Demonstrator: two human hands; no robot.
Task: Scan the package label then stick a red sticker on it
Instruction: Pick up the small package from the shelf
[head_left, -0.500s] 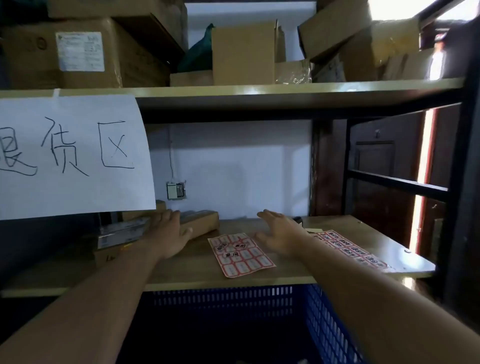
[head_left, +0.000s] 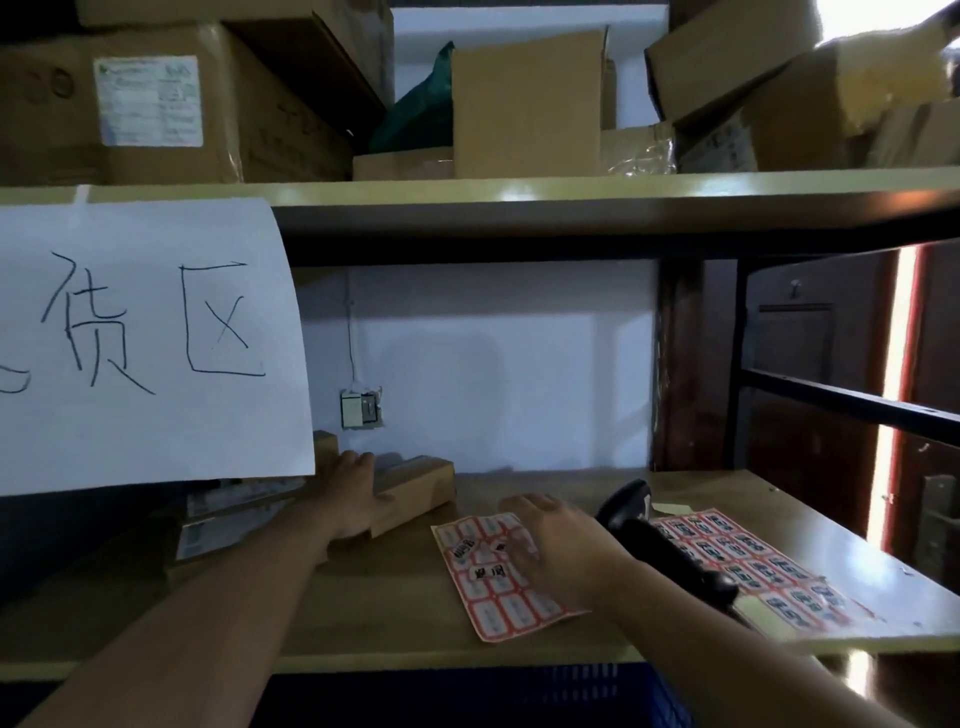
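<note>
At about nine o'clock on the wooden shelf (head_left: 363, 597), a long brown cardboard package (head_left: 415, 486) lies flat, partly under a hanging paper sign (head_left: 145, 343). The left hand (head_left: 358, 493) rests on it, fingers spread flat, not gripping. The box looks stiff, with sharp corners, and probably light, so holding its long sides should work well. In the middle, the right hand (head_left: 550, 545) hovers with loose, open fingers over a thin red sticker sheet (head_left: 498, 592). The stickers look papery and bendy. At three o'clock lies a smooth black scanner (head_left: 660, 545) on another sheet (head_left: 753, 566).
</note>
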